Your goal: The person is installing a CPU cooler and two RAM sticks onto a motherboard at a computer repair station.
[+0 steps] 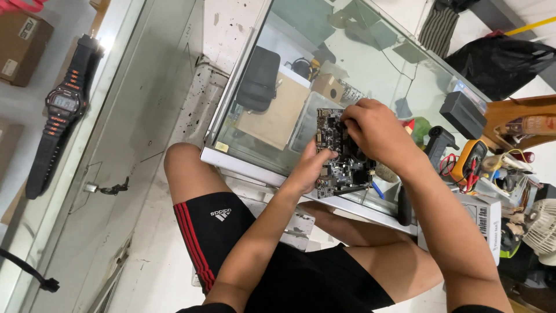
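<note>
Head view: hands (347, 145) on flat circuit board (339, 159)

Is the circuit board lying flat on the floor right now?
No. The circuit board is held over the glass counter, with the left hand gripping its near edge and the right hand on top.

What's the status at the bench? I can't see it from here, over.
Left hand grips the circuit board by its near edge. Right hand presses on the board's top. Yellow meter lies off to the right, nothing blocking.
</note>
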